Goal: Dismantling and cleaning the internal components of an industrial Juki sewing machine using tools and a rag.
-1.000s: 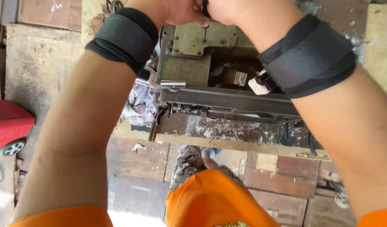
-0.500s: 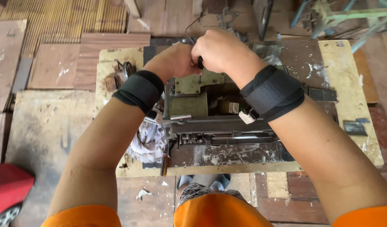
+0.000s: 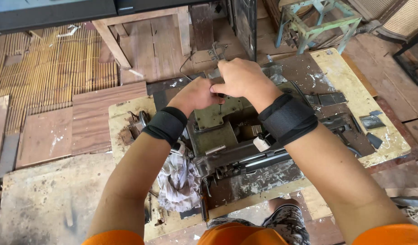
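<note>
A repair workshop: dismantled sewing machine on a scarred wooden worktable.

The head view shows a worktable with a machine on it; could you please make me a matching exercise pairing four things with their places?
Things:
1. crumpled rag
2. green metal frame
3. screwdriver
4. loose metal plates

Places:
A. floor beyond the table
B. between both hands
C. table's right edge
D. left of the machine

Pairs: 1-D, 2-A, 3-B, 4-C

The view now tilts farther up: both hands sit lower in the picture, more of the bench's far edge shows
</note>
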